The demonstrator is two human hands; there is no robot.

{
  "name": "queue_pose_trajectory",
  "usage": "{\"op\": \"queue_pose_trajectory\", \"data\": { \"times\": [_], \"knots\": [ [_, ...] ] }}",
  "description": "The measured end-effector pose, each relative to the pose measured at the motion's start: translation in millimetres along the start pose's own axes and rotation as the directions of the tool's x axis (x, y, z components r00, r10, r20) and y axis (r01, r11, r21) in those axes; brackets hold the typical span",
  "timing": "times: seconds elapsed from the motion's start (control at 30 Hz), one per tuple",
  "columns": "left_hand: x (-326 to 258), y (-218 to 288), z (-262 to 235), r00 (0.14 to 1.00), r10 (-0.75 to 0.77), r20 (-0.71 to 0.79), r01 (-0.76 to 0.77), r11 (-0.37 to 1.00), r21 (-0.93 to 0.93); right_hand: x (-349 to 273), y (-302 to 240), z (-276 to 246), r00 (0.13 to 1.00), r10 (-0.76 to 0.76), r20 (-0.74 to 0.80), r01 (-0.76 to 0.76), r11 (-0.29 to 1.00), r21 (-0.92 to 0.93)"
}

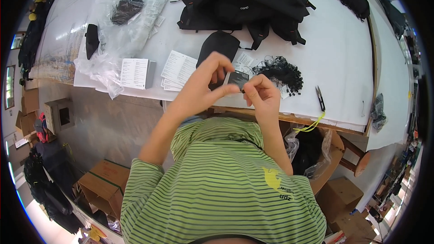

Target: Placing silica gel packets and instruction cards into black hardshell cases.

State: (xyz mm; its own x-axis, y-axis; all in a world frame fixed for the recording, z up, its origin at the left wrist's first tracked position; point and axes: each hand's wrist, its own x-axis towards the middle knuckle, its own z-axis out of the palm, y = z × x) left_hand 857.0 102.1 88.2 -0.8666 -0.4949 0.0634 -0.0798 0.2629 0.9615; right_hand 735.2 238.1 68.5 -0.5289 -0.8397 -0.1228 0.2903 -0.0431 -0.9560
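Just past the table's front edge, my left hand [201,86] is curled with thumb and fingers around a small dark hang tag [238,79] with a pale edge. My right hand [264,94] pinches a tiny black piece close to my left thumb, apparently the end of a tag string; its exact shape is too small to tell. To the right behind my right hand lies a tangled heap of black tag strings [282,74] with small plastic ends. A black fabric pouch [219,47] rests behind my left hand, partly covered by it.
Black backpacks [244,7] are piled at the back. Printed white cards [178,68], a white card stack [135,73] and clear plastic bags [135,27] lie to the left. Thread snips [320,99] with a yellow cord lie right. Below the table stands an open carton [332,153].
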Motion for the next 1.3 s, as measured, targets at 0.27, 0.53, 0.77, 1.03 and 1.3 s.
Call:
{"op": "queue_pose_trajectory", "data": {
  "times": [0.27,0.53,0.77,1.03,1.3],
  "knots": [
    [80.5,-31.5,-5.3,0.830,-0.139,0.540,-0.252,0.770,0.586,-9.3,-17.8,-33.2,0.975,-0.149,-0.167,0.138,0.987,-0.078],
    [89.4,-55.6,3.8,0.763,0.171,0.623,-0.616,0.484,0.621,-7.1,-21.2,-53.5,0.949,-0.174,-0.264,0.169,0.985,-0.041],
    [73.8,-38.5,-13.1,0.842,0.266,0.469,-0.538,0.479,0.694,-15.6,-19.7,-75.3,0.923,-0.133,-0.360,0.137,0.990,-0.014],
    [38.9,-56.6,-11.8,0.922,0.334,0.196,-0.360,0.555,0.750,-24.4,-2.9,-97.7,0.921,-0.003,-0.390,-0.003,1.000,-0.017],
    [51.3,-69.9,-8.8,0.900,0.412,0.142,-0.382,0.590,0.711,-30.0,-4.2,-107.6,0.929,0.046,-0.367,-0.084,0.992,-0.089]
  ]
}}
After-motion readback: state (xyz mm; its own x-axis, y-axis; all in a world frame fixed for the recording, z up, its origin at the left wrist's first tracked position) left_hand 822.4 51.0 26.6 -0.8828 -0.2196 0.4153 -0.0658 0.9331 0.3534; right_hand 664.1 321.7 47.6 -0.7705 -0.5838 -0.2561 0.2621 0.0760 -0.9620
